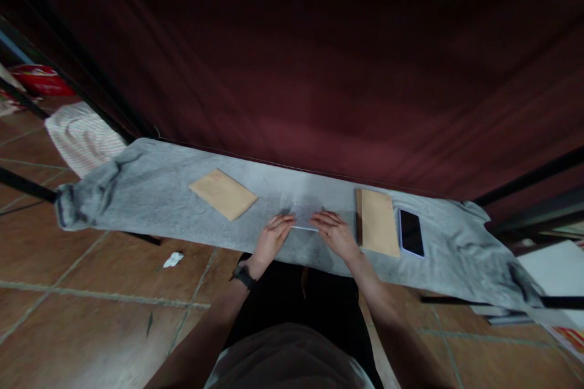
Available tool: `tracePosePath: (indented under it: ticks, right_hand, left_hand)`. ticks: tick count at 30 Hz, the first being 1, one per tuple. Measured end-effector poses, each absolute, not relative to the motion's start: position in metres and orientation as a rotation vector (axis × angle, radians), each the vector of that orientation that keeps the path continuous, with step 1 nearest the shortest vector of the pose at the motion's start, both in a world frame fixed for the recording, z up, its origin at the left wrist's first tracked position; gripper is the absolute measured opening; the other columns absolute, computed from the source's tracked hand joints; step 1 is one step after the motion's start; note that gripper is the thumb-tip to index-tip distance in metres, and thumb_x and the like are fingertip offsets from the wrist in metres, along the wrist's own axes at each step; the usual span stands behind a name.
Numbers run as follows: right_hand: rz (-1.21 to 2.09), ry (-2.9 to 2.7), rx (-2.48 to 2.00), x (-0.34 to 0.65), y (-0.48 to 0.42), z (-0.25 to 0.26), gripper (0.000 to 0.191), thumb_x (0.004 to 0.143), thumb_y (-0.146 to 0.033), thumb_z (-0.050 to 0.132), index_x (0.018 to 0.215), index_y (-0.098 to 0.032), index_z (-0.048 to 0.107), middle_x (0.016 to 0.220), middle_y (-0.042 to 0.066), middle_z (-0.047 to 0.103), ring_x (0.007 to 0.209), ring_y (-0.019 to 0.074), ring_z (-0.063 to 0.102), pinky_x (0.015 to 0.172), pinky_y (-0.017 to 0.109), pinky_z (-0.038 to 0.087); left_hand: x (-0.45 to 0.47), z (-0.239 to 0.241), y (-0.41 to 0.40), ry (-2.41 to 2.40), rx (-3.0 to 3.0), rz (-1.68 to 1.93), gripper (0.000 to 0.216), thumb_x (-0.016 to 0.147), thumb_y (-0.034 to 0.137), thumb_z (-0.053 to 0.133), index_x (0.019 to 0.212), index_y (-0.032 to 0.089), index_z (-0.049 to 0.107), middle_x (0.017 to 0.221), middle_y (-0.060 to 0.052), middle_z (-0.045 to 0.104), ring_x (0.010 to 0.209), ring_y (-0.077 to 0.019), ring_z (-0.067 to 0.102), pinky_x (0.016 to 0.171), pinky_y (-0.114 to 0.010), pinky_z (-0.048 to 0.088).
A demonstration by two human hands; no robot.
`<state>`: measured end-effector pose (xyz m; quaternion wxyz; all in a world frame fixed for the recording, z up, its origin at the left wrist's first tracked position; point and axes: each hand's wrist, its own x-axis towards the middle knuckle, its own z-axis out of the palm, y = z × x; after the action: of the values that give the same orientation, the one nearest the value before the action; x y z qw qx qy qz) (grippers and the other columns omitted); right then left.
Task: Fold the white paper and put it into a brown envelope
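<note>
A small pale sheet of paper point(306, 215) lies on the grey cloth point(150, 194) that covers a narrow table. My left hand point(272, 237) rests at the sheet's left edge with fingers stretched flat on it. My right hand point(334, 232) lies at its right edge, fingers also flat and pressing down. A black watch point(244, 276) sits on my left wrist. Whether the sheet is folded I cannot tell.
A brown envelope point(223, 194) lies to the left on the cloth. A stack of brown envelopes point(378, 221) lies right of my hands, with a black phone point(411, 233) beside it. A dark red curtain point(319, 61) hangs behind. A scrap of paper point(173, 259) lies on the tiled floor.
</note>
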<state>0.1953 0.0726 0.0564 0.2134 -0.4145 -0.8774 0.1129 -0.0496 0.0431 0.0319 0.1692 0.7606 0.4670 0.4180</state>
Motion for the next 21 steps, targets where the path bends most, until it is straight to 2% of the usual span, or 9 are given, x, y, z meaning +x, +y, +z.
tracePosePath:
  ticks: [7, 16, 21]
  right_hand:
    - [0.286, -2.494, -1.281, 0.214, 0.034, 0.005, 0.053, 0.088, -0.003, 0.053, 0.131, -0.032, 0.065, 0.14, 0.001, 0.061, 0.127, 0.0213, 0.058, 0.11, 0.042, 0.046]
    - [0.282, -2.391, -1.443, 0.232, 0.027, -0.009, 0.063, 0.084, 0.001, 0.048, 0.137, -0.032, 0.059, 0.148, 0.001, 0.054, 0.134, 0.0208, 0.051, 0.114, 0.043, 0.042]
    - [0.417, -2.169, -1.428, 0.234, 0.023, -0.016, 0.062, 0.082, 0.001, 0.041, 0.131, -0.029, 0.064, 0.138, 0.003, 0.063, 0.129, 0.0196, 0.056, 0.114, 0.044, 0.043]
  left_hand:
    - [-0.045, -0.004, 0.01, 1.267, 2.473, 0.705, 0.035, 0.097, 0.012, 0.048, 0.124, 0.024, 0.066, 0.128, -0.005, 0.067, 0.121, -0.0197, 0.059, 0.109, -0.039, 0.046]
    - [-0.024, -0.001, 0.0, 1.272, 2.607, 0.593, 0.038, 0.096, 0.011, 0.05, 0.129, 0.026, 0.063, 0.138, -0.006, 0.062, 0.127, -0.0195, 0.057, 0.112, -0.04, 0.041]
    - [-0.007, 0.003, -0.012, 1.303, 2.628, 0.542, 0.038, 0.094, 0.01, 0.05, 0.128, 0.024, 0.063, 0.134, -0.008, 0.064, 0.125, -0.0223, 0.058, 0.109, -0.041, 0.042]
